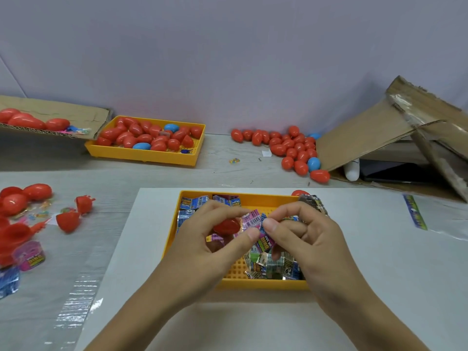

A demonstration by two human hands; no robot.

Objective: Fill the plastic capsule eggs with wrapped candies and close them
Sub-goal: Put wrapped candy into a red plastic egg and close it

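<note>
Head view looks down on the table (253,171), where the near yellow tray (263,283) sits on a white sheet and holds a loose heap of wrapped candies (272,264). A far yellow tray (141,155) by the wall is full of closed eggs, and a loose pile of eggs (291,145) lies beside a cardboard box (379,133). Over the near tray, the left hand (215,239) curls its fingers round a red egg half (226,225), cupping it from the outside. The right hand (301,231) pinches a pink candy packet (260,231) between thumb and forefinger, right at the shell's mouth. The shell looks like thin, stiff, smooth plastic (likely light and a bit slippery), so a hold round its widest part should keep it steady without squeezing the rim out of round. The packet seems soft and crinkly; a pinch at its edge probably lets it fold as it goes in.
</note>
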